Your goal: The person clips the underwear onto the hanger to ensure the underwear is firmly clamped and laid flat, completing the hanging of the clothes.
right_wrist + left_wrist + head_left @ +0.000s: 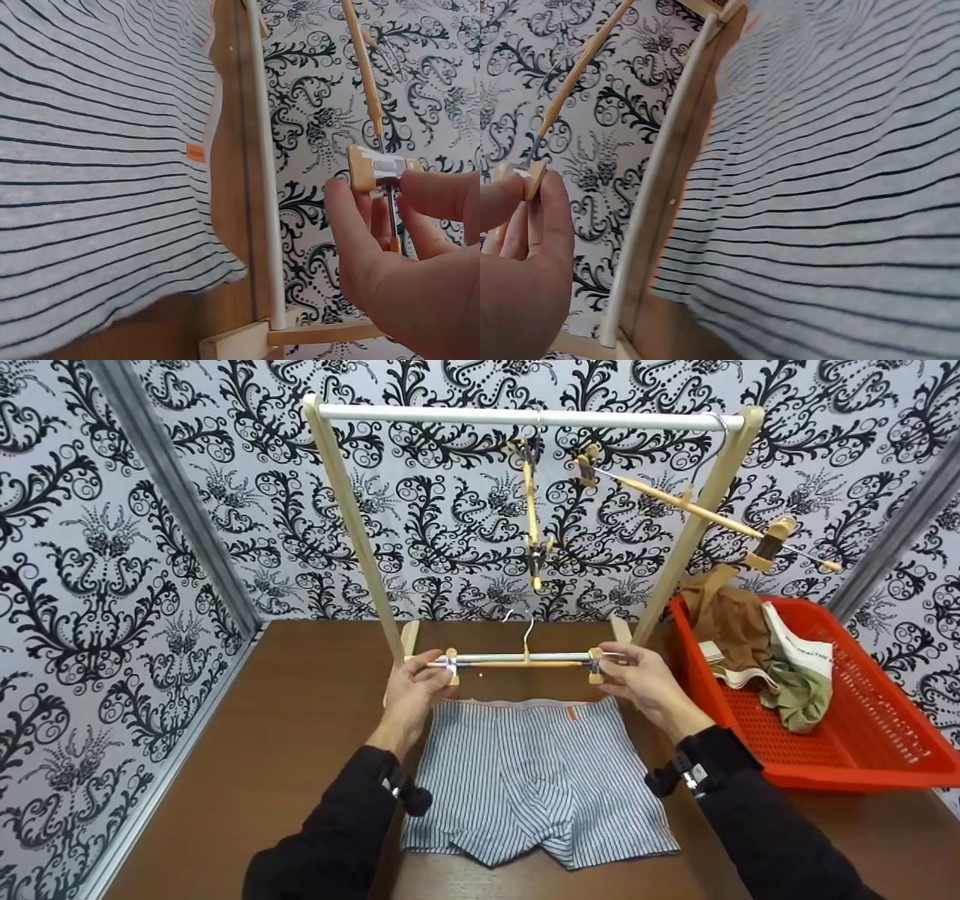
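Both hands hold a wooden clip hanger (517, 664) level above the far edge of a pair of striped boxer shorts (487, 765). My left hand (414, 690) grips the hanger's left clip, and the left wrist view shows thumb and fingers pinching that wooden clip (535, 180). At the other end, my right hand (643, 679) holds the right clip (363, 169) between thumb and fingers. The grey-white shorts lie spread on the brown table (300, 750), waistband away from me, with an orange tag (572, 712) at the waist. Nothing hangs from the clips.
A wooden rack with a white top rail (465, 414) stands behind the shorts. Two more clip hangers hang on it, one near the middle (531, 502) and one at the right (675, 501). On the right, a red basket (877, 720) contains brown and green-white garments (727, 615).
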### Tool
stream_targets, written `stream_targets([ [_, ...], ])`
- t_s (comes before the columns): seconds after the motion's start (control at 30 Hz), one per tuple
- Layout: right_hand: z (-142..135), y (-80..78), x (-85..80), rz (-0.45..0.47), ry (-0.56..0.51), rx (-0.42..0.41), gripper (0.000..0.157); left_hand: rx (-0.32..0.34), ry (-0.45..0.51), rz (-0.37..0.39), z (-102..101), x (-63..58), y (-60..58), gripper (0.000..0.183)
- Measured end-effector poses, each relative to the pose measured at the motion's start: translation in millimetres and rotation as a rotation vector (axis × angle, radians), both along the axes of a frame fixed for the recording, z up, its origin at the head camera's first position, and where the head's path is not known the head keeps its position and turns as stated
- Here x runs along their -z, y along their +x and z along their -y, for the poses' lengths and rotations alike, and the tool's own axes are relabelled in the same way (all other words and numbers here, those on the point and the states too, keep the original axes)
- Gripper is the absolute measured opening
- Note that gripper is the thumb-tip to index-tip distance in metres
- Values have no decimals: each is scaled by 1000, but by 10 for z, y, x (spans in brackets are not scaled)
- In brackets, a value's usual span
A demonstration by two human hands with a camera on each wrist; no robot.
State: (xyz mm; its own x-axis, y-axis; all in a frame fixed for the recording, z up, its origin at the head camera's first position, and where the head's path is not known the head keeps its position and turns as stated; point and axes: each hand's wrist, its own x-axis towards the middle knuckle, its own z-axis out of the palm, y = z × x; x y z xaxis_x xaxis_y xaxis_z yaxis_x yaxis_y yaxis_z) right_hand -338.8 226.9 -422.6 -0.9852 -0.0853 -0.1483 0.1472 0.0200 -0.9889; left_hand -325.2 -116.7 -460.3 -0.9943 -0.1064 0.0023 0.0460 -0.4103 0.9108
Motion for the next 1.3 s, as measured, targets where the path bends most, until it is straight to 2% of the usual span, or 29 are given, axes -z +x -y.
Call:
stream_targets([
  [0.17,-9,-37,68,44,18,12,58,3,-67,45,-70,142,-51,44],
  [0.3,-33,-32,104,92,-56,-16,64,-11,-140,78,-110,208,-62,43],
  [0.47,-63,-7,159,131,-110,-23,62,-28,-186,103,-137,260,-76,45],
  [0.63,-89,22,230,142,-109,-29,58,-54,-219,117,-153,311,-96,45],
  [0.73,-84,29,269,137,-94,-38,57,-62,-281,101,-177,325,-94,44],
  [1.03,-71,65,331,138,-46,-61,57,-79,-623,50,-191,361,-75,32],
  [1.2,-83,63,345,153,-35,-69,56,-95,-885,-8,-216,310,-52,26],
  [1.3,-91,62,352,169,-31,-69,57,-100,-980,-24,-233,273,-39,24],
])
